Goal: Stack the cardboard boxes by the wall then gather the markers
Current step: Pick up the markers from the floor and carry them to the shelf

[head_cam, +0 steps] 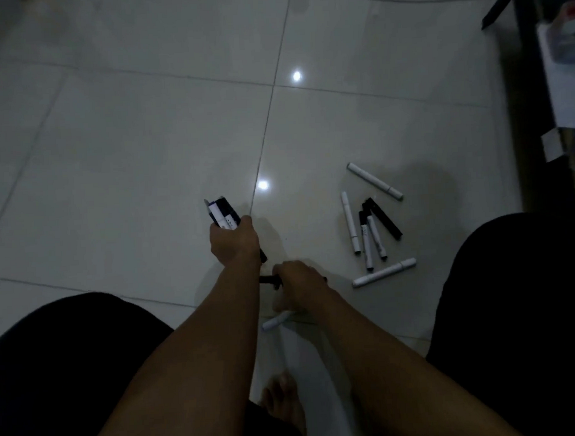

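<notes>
Six loose markers lie scattered on the tiled floor, right of centre, near the person's right knee: 3 white, 1 black, 2 black-capped w/ white barrels, some touching. L hand grips a bundle of markers, fingers curled round it, bundle sticking out past the fist. R hand sits just beside the L wrist, low at the floor, fingers curled on a black marker. One more white marker lies under the R wrist. Dark furniture w/ papers at the floor's right edge. No boxes in view.
</notes>
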